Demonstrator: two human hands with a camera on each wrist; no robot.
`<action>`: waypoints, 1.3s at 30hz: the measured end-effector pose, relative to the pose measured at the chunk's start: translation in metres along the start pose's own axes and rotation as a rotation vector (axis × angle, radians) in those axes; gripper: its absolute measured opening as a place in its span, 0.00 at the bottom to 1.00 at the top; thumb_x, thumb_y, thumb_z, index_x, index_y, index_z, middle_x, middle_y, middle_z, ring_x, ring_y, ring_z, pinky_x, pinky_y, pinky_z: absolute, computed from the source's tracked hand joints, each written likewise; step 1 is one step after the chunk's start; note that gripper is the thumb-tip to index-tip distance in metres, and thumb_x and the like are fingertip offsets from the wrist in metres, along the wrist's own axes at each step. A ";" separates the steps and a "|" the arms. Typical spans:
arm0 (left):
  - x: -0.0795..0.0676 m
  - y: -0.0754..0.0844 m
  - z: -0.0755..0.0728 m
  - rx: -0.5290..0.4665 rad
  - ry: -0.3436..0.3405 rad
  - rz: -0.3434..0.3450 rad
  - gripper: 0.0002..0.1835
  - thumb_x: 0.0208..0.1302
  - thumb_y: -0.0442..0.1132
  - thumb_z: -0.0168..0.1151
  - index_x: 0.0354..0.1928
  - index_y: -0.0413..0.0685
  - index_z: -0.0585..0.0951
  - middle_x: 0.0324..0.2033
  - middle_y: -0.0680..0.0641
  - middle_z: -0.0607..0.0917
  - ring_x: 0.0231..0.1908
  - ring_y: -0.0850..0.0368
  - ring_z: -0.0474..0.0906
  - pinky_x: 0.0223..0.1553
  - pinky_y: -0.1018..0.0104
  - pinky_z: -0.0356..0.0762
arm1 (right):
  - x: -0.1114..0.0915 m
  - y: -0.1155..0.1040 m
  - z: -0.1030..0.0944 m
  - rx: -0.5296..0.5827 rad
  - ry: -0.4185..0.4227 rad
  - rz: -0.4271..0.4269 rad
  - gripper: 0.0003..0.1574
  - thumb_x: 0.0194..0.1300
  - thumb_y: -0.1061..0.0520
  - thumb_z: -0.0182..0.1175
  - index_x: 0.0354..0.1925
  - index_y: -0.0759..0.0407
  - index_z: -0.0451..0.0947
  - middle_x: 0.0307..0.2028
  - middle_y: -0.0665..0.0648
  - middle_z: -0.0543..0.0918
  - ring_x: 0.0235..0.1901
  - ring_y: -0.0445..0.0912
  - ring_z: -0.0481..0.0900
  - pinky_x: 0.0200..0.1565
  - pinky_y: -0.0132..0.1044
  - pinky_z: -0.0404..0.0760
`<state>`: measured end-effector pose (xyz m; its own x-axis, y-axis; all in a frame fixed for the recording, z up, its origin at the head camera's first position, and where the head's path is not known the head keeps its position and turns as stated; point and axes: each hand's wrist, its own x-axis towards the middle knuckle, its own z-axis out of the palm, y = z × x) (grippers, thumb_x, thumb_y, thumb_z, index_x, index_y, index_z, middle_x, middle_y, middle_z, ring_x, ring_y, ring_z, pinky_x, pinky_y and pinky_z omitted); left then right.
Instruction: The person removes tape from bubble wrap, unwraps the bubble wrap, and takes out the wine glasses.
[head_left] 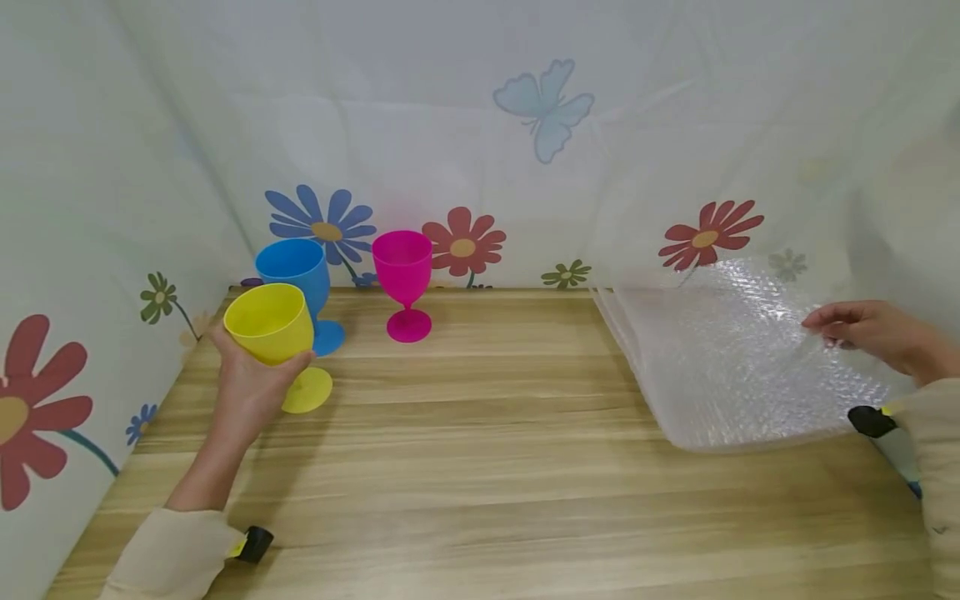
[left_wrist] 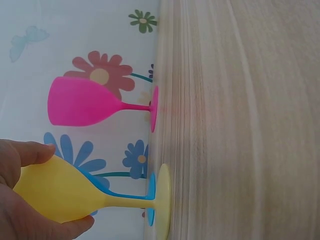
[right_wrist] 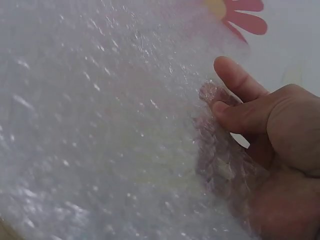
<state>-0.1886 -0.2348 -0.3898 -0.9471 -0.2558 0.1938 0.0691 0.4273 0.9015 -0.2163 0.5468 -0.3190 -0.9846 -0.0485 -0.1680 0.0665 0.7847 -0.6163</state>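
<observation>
In the head view my left hand point(head_left: 251, 383) grips the bowl of a yellow plastic goblet point(head_left: 272, 323) from the near side. The goblet stands upright; whether its foot touches the table, I cannot tell. Behind it, partly hidden, is a blue goblet point(head_left: 318, 287). A pink goblet point(head_left: 403, 271) stands to their right, apart from both. Over on the right, my right hand point(head_left: 885, 333) holds a clear sheet of bubble wrap point(head_left: 720, 367) by its right side. In the right wrist view the thumb and fingers pinch the edge of the bubble wrap point(right_wrist: 115, 125).
The wooden table point(head_left: 480, 483) reaches back to a white curtain point(head_left: 420, 125) printed with flowers and a butterfly. More of this curtain hangs along the left side. The bubble wrap covers the table's right part.
</observation>
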 end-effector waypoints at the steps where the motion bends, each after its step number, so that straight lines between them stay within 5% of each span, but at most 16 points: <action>1: 0.000 0.000 0.000 0.000 0.000 0.001 0.54 0.65 0.35 0.71 0.76 0.49 0.39 0.70 0.35 0.61 0.66 0.38 0.63 0.69 0.37 0.62 | 0.002 -0.002 0.002 -0.030 0.004 0.002 0.14 0.79 0.65 0.51 0.52 0.74 0.79 0.39 0.43 0.82 0.34 0.40 0.76 0.37 0.32 0.78; 9: -0.001 -0.001 0.002 0.011 -0.002 -0.004 0.53 0.66 0.35 0.71 0.75 0.48 0.39 0.70 0.34 0.61 0.66 0.37 0.63 0.70 0.37 0.62 | 0.013 -0.007 0.017 -0.194 -0.026 0.004 0.18 0.75 0.70 0.46 0.55 0.80 0.75 0.48 0.69 0.82 0.39 0.49 0.76 0.38 0.34 0.80; 26: -0.002 0.001 0.001 0.006 0.010 -0.005 0.54 0.65 0.35 0.71 0.76 0.50 0.38 0.70 0.35 0.61 0.66 0.37 0.63 0.70 0.36 0.62 | 0.028 0.008 0.043 -0.258 0.011 -0.026 0.15 0.70 0.73 0.50 0.51 0.79 0.78 0.45 0.74 0.82 0.38 0.57 0.75 0.33 0.36 0.77; 39: -0.002 0.001 0.001 0.004 0.006 -0.007 0.54 0.65 0.33 0.71 0.76 0.50 0.38 0.70 0.35 0.61 0.66 0.37 0.62 0.70 0.36 0.61 | 0.031 0.007 0.050 -0.416 0.045 -0.059 0.11 0.71 0.70 0.53 0.45 0.74 0.81 0.47 0.79 0.80 0.42 0.66 0.76 0.41 0.54 0.77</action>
<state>-0.1875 -0.2329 -0.3900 -0.9457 -0.2639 0.1897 0.0612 0.4285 0.9015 -0.2381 0.5199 -0.3674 -0.9915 -0.0806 -0.1022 -0.0517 0.9644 -0.2594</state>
